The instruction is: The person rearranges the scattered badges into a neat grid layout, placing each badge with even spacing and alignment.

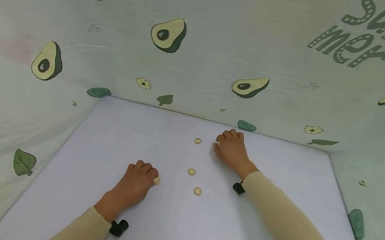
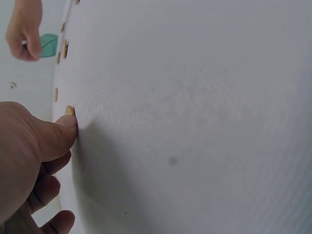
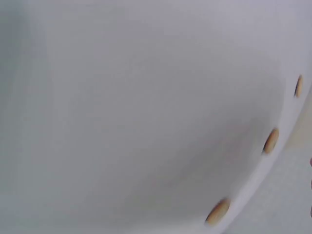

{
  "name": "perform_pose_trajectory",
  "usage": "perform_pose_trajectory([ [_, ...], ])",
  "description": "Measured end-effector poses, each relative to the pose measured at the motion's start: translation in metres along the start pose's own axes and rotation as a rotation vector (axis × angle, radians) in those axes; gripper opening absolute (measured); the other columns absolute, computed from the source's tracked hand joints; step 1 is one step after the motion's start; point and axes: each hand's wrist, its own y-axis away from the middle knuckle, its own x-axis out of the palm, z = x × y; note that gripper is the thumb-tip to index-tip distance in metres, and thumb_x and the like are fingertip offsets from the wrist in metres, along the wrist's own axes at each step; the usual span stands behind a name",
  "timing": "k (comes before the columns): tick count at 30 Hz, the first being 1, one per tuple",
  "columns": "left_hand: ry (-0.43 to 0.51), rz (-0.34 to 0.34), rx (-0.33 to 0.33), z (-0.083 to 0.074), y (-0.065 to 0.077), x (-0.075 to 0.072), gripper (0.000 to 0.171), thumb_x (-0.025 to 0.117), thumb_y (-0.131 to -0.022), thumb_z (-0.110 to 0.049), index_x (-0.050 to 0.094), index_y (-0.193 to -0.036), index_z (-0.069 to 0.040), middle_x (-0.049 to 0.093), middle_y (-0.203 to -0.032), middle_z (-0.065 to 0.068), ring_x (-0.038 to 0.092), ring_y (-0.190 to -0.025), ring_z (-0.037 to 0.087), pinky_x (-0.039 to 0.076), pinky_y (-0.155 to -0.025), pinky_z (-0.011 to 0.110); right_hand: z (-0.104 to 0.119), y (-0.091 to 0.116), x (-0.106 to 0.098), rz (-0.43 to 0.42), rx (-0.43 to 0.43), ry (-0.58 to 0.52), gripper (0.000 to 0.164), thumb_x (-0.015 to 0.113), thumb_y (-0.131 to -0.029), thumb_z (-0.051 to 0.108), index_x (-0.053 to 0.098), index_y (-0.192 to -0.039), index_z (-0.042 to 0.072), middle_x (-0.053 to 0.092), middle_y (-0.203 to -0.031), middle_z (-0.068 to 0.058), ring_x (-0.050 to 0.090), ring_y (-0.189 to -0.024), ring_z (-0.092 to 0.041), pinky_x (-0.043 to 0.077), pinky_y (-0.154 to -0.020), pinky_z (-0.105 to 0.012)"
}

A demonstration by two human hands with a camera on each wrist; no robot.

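My left hand (image 1: 136,182) is low over the white table, left of the middle. Its thumb and forefinger pinch a small round wooden disc (image 1: 156,180); the left wrist view shows the disc (image 2: 69,111) at the thumb tip, on the tabletop. The other fingers hang loosely bent. Farther back and to the right, my right hand (image 1: 231,149) hovers with bent fingers, its thumb towards the forefinger. Whether anything sits between those fingertips cannot be told. Between the hands lie a back disc (image 1: 198,140), a middle disc (image 1: 191,171) and a front disc (image 1: 197,191).
The white tabletop (image 1: 157,234) meets a cloth backdrop (image 1: 204,53) printed with avocados, leaves and lettering along its back and sides. A small black camera (image 1: 119,228) sits at the left wrist, another (image 1: 239,188) at the right. The right wrist view is blurred.
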Motion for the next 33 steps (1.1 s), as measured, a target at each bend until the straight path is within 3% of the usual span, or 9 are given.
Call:
perform_pose_trajectory([
  [14, 0.032, 0.004, -0.056, 0.004, 0.003, -0.006, 0.018, 0.08, -0.094, -0.015, 0.067, -0.105, -0.011, 0.066, -0.1, 0.004, 0.054, -0.1, 0.028, 0.046, -0.084, 0.046, -0.067, 0.082, -0.025, -0.067, 0.09, 0.025, 0.026, 0.072, -0.099, 0.025, 0.074, -0.111, 0.002, 0.068, -0.11, -0.014, 0.055, -0.111, -0.036, 0.039, -0.1, -0.058],
  [22, 0.033, -0.048, -0.02, 0.005, 0.002, -0.002, 0.019, 0.081, -0.093, -0.012, 0.067, -0.105, -0.009, 0.066, -0.1, 0.007, 0.055, -0.099, 0.03, 0.048, -0.08, 0.047, -0.096, 0.118, -0.026, -0.049, 0.125, 0.054, 0.028, 0.071, -0.099, 0.025, 0.072, -0.113, 0.0, 0.067, -0.112, -0.017, 0.053, -0.112, -0.039, 0.038, -0.101, -0.061],
  [27, 0.047, -0.044, -0.025, 0.001, 0.0, -0.002, 0.017, 0.08, -0.095, -0.011, 0.067, -0.106, -0.009, 0.066, -0.102, 0.008, 0.055, -0.101, 0.031, 0.048, -0.081, 0.048, -0.11, 0.136, -0.029, -0.05, 0.134, 0.077, 0.03, 0.073, -0.098, 0.025, 0.071, -0.112, -0.001, 0.067, -0.112, -0.019, 0.055, -0.111, -0.042, 0.039, -0.1, -0.064],
  [33, 0.059, -0.024, -0.027, -0.005, -0.002, -0.001, 0.018, 0.08, -0.094, -0.011, 0.067, -0.107, -0.009, 0.066, -0.102, 0.007, 0.054, -0.102, 0.031, 0.048, -0.082, 0.047, -0.115, 0.159, -0.022, 0.023, 0.148, 0.074, 0.034, 0.071, -0.099, 0.032, 0.072, -0.109, 0.0, 0.068, -0.112, -0.019, 0.057, -0.109, -0.043, 0.039, -0.1, -0.066],
])
